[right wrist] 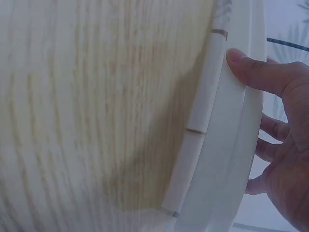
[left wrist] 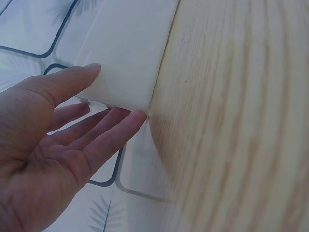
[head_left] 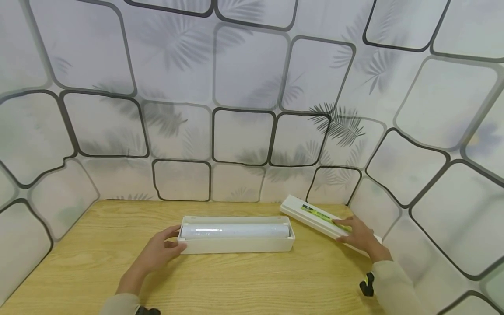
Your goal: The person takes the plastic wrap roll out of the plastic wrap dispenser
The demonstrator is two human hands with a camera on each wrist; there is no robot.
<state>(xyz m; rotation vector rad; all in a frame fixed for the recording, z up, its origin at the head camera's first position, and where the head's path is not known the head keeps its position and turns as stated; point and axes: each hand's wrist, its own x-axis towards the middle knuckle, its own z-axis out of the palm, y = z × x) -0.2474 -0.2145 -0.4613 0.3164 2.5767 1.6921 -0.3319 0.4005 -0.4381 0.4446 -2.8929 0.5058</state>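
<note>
A long white cling film dispenser box (head_left: 236, 246) lies lidless on the table, with a roll of cling film (head_left: 240, 230) inside it. At its left end, my left hand (head_left: 161, 251) grips the box, thumb on the front wall and fingers round the end. The left wrist view shows the thumb (left wrist: 79, 79) against the white box wall (left wrist: 128, 53). Off to the right lies the white lid (head_left: 293, 205), slanted, bearing a green and black label (head_left: 316, 213). My right hand (head_left: 360, 236) holds the lid near its right end, thumb (right wrist: 246, 70) on the near side.
The wooden table (head_left: 236, 284) stretches in front of and around the box. Behind it and to the right rises a wall covering (head_left: 244, 135) with dark rounded outlines and leaf prints. The lid's right end comes close to the right wall covering.
</note>
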